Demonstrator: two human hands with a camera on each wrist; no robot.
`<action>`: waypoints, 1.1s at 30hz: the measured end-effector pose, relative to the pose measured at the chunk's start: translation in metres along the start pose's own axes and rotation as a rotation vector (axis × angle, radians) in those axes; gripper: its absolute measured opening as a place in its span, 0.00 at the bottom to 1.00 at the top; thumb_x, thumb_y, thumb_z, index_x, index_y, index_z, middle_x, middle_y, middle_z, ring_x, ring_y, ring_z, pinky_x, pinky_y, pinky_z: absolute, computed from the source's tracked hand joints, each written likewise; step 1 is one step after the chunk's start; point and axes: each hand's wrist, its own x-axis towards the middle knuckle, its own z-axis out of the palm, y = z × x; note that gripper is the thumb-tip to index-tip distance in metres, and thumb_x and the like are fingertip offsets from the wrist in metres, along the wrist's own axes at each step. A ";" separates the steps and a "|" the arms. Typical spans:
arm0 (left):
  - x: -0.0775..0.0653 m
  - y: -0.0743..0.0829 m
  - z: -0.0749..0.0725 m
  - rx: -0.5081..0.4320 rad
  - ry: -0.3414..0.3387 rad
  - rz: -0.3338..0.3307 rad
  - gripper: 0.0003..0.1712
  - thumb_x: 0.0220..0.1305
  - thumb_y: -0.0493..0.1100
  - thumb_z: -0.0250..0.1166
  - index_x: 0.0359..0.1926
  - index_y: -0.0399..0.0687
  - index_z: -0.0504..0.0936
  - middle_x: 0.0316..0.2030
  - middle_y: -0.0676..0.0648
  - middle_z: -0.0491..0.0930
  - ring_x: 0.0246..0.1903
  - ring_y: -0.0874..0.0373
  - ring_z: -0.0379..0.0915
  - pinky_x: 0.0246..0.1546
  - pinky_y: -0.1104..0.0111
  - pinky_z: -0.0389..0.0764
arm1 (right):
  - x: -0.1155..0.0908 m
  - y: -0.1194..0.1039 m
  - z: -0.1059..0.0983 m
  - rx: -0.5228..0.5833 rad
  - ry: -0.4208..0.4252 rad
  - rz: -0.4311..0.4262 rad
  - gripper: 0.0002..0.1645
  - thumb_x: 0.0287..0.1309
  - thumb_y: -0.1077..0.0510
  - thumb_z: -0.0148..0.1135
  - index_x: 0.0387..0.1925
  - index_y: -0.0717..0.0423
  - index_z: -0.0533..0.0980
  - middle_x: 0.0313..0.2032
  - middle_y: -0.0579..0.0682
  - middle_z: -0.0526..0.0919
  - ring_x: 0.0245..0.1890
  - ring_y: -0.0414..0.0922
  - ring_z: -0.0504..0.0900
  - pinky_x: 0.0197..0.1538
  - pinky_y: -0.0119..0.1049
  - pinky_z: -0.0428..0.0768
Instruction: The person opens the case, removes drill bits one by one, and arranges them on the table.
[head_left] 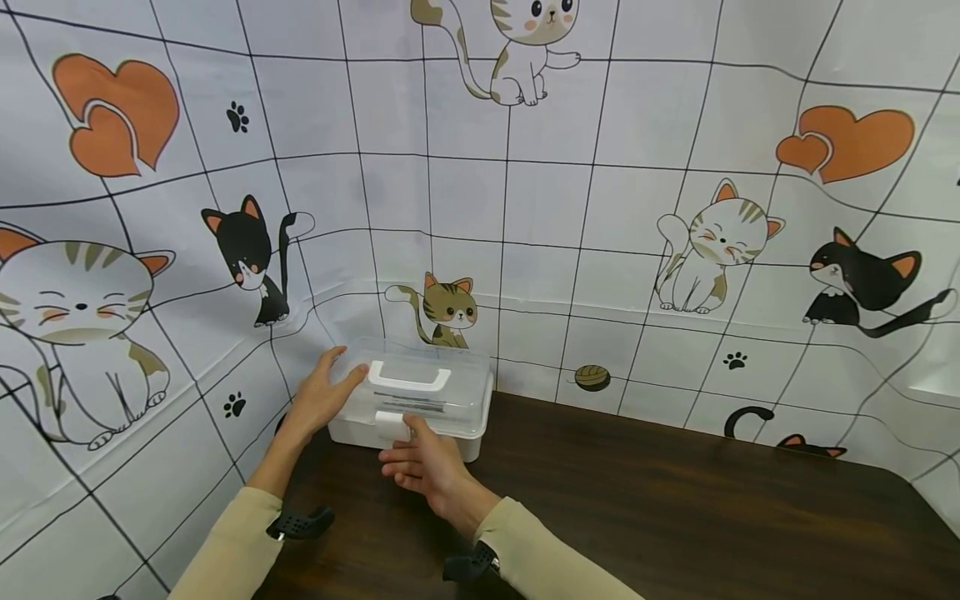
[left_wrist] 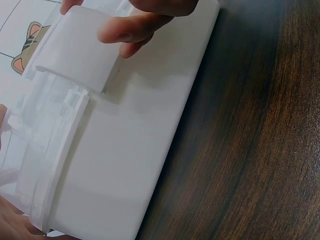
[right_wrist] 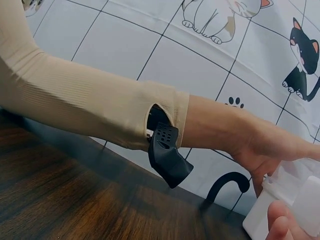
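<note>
A white plastic storage box with a clear lid stands on the table against the wall sheet. The lid carries a white handle, folded flat, and a white latch at the front. My left hand holds the lid's left end, its thumb near the handle and its fingers toward the back, partly hidden. At the front, my right hand has its thumb on the latch's right edge and its fingertips at the lower edge. Through the lid, the contents are unclear.
The dark wooden table extends to the right of the box. Behind and to the left hangs a white grid-patterned sheet printed with cats and hearts. Black straps show at both sleeve cuffs.
</note>
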 end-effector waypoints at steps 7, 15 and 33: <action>0.000 0.000 -0.001 -0.002 0.000 0.001 0.54 0.70 0.74 0.53 0.81 0.46 0.47 0.76 0.28 0.48 0.70 0.26 0.50 0.63 0.32 0.58 | 0.001 -0.001 0.000 0.013 -0.013 -0.011 0.41 0.67 0.35 0.59 0.55 0.71 0.75 0.39 0.59 0.88 0.27 0.42 0.85 0.28 0.30 0.80; 0.000 -0.001 -0.001 -0.007 0.008 0.007 0.53 0.70 0.73 0.54 0.81 0.47 0.48 0.76 0.28 0.48 0.71 0.27 0.50 0.64 0.33 0.58 | 0.003 0.003 -0.001 0.052 -0.022 -0.024 0.41 0.67 0.35 0.61 0.55 0.71 0.75 0.37 0.57 0.88 0.28 0.42 0.84 0.29 0.30 0.79; 0.000 -0.008 0.000 -0.025 0.026 0.040 0.52 0.70 0.73 0.54 0.80 0.48 0.52 0.76 0.29 0.50 0.71 0.29 0.51 0.64 0.35 0.58 | -0.005 0.028 -0.009 -0.120 0.018 -0.292 0.27 0.64 0.50 0.70 0.55 0.67 0.79 0.36 0.58 0.88 0.24 0.45 0.85 0.28 0.31 0.80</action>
